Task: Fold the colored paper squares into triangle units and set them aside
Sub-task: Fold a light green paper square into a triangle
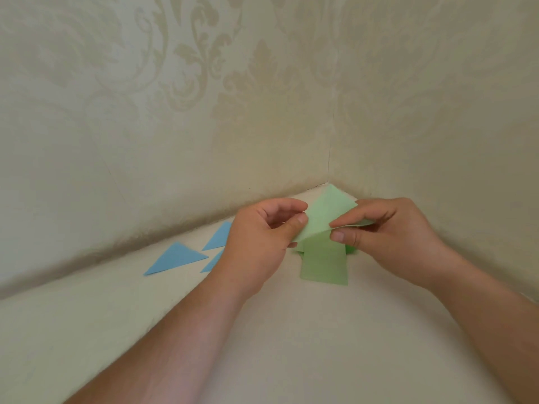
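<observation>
Both hands, left hand [259, 240] and right hand [388, 237], pinch the green paper [326, 228] just above the table [291, 330] (blue triangles [178, 258] lie left), so corners should meet exactly before creasing.

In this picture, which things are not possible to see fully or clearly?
- Head view: the left hand covers parts of two blue triangles.
- Head view: the held green sheet and the right hand cover the green paper underneath; its sheet count is unclear.
- Head view: the bottom edge cuts off both forearms.
</observation>
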Available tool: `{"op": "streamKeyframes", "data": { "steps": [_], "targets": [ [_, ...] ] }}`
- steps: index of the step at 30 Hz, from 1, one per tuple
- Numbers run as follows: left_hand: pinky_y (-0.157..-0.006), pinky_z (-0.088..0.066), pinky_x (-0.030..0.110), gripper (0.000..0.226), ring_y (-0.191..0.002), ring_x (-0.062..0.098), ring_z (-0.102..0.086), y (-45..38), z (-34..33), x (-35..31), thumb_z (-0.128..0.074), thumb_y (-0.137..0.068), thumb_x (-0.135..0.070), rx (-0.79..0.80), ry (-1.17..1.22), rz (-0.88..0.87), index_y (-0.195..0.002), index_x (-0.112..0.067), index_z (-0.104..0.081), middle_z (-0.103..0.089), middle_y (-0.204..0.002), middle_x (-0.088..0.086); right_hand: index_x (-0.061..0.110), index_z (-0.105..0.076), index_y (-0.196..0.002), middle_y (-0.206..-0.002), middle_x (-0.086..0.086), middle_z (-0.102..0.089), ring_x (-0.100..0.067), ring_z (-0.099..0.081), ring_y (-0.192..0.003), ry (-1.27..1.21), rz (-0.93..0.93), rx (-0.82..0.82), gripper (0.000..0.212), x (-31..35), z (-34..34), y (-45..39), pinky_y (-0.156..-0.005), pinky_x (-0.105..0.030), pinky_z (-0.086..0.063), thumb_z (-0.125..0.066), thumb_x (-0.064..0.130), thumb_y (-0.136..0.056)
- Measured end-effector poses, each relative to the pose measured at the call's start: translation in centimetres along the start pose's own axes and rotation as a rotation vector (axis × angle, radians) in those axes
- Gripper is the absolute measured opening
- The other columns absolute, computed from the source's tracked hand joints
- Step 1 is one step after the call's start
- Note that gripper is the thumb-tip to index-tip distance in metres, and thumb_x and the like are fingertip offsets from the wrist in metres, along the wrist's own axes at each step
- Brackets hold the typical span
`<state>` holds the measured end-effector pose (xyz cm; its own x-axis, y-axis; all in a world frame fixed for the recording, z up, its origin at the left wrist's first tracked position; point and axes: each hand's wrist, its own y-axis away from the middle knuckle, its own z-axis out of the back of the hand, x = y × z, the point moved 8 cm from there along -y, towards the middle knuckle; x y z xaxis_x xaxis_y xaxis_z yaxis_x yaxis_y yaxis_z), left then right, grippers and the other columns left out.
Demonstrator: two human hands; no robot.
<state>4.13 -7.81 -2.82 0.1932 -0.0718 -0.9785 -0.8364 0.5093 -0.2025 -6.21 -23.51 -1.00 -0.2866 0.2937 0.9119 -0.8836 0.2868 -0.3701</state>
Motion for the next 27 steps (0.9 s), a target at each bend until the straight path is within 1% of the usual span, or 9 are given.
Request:
{"op": "streamKeyframes", "data": {
  "steps": [2, 6, 11, 15, 17, 19, 21, 25, 27],
  "targets": [
    [-0.080, -0.061, 0.029, 0.019, -0.087, 0.012, -0.073, 0.0, 0.0, -0.4, -0.074, -0.093, -0.005, -0.004, -0.001, -0.055, -0.097, -0.024, -0.077, -0.079, -0.093, -0.002, 0.020, -0.082, -0.076, -0.087, -0.004, -0.077, -0.023, -0.075, -0.082, -0.025, 0.011, 0.016, 0.013, 0.1, -0.1, 0.0, -0.075, -0.034, -0.062, -0.085, 0.018, -0.064],
    [-0.078, -0.055, 0.020, 0.017, -0.086, 0.008, -0.072, 0.1, 0.2, -1.0, -0.074, -0.092, -0.002, -0.026, 0.054, -0.109, -0.097, -0.018, -0.077, -0.079, -0.092, -0.001, 0.016, -0.081, -0.077, -0.090, -0.004, -0.076, -0.021, -0.075, -0.081, -0.056, 0.023, -0.004, 0.022, 0.3, -0.2, 0.0, -0.072, -0.030, -0.060, -0.088, 0.023, -0.058],
    [-0.082, -0.060, 0.028, 0.018, -0.084, 0.010, -0.072, 0.1, 0.3, -1.3, -0.071, -0.092, 0.001, -0.062, 0.099, -0.127, -0.098, -0.016, -0.075, -0.078, -0.089, -0.001, 0.022, -0.081, -0.074, -0.083, -0.001, -0.076, -0.016, -0.071, -0.077, -0.094, 0.039, -0.058, 0.010, 0.8, 0.0, -0.1, -0.065, -0.026, -0.055, -0.084, 0.020, -0.064],
    [-0.075, -0.055, 0.019, 0.019, -0.078, 0.005, -0.069, 0.2, 0.5, -1.6, -0.069, -0.094, 0.001, -0.079, 0.112, -0.141, -0.101, -0.016, -0.074, -0.075, -0.082, -0.007, 0.023, -0.082, -0.074, -0.081, -0.004, -0.074, -0.017, -0.068, -0.077, -0.110, 0.029, -0.066, 0.012, 0.8, -0.1, 0.1, -0.066, -0.025, -0.054, -0.085, 0.019, -0.063],
    [-0.074, -0.054, 0.019, 0.019, -0.078, 0.005, -0.068, 0.3, 0.5, -1.8, -0.069, -0.094, 0.002, -0.078, 0.119, -0.151, -0.102, -0.015, -0.074, -0.074, -0.081, -0.008, 0.022, -0.081, -0.072, -0.074, 0.001, -0.074, -0.011, -0.065, -0.068, -0.111, 0.006, -0.078, 0.013, 0.8, -0.1, 0.1, -0.061, -0.020, -0.051, -0.086, 0.023, -0.060],
    [-0.075, -0.055, 0.020, 0.017, -0.078, 0.005, -0.068, 0.4, 0.3, -1.9, -0.068, -0.094, 0.002, -0.075, 0.125, -0.160, -0.100, -0.013, -0.073, -0.074, -0.081, -0.008, 0.018, -0.080, -0.073, -0.069, 0.001, -0.071, -0.010, -0.059, -0.060, -0.119, -0.012, -0.082, 0.020, 0.8, -0.3, 0.2, -0.056, -0.021, -0.047, -0.087, 0.028, -0.057],
    [-0.075, -0.055, 0.021, 0.016, -0.079, 0.006, -0.068, 0.5, 0.2, -1.8, -0.068, -0.094, 0.002, -0.070, 0.126, -0.157, -0.097, -0.013, -0.073, -0.075, -0.084, -0.004, 0.019, -0.081, -0.076, -0.071, 0.000, -0.071, -0.014, -0.060, -0.063, -0.161, -0.028, -0.065, 0.024, 0.7, -0.6, 0.3, -0.059, -0.025, -0.049, -0.088, 0.029, -0.056],
    [-0.075, -0.054, 0.021, 0.017, -0.079, 0.006, -0.068, 0.6, 0.2, -1.8, -0.068, -0.095, 0.002, -0.086, 0.122, -0.164, -0.093, -0.013, -0.073, -0.075, -0.084, -0.005, 0.023, -0.082, -0.074, -0.066, 0.002, -0.071, -0.010, -0.062, -0.060, -0.214, -0.059, -0.042, 0.015, 0.6, -1.4, 0.3, -0.060, -0.023, -0.051, -0.084, 0.022, -0.058],
    [-0.074, -0.054, 0.020, 0.017, -0.077, 0.005, -0.068, 0.6, 0.2, -1.9, -0.068, -0.094, 0.003, -0.100, 0.120, -0.177, -0.092, -0.013, -0.073, -0.075, -0.082, -0.007, 0.024, -0.082, -0.072, -0.065, 0.001, -0.070, -0.011, -0.061, -0.060, -0.205, -0.072, -0.059, 0.014, 0.4, -1.3, 0.3, -0.060, -0.025, -0.052, -0.084, 0.026, -0.058]
  ]
}}
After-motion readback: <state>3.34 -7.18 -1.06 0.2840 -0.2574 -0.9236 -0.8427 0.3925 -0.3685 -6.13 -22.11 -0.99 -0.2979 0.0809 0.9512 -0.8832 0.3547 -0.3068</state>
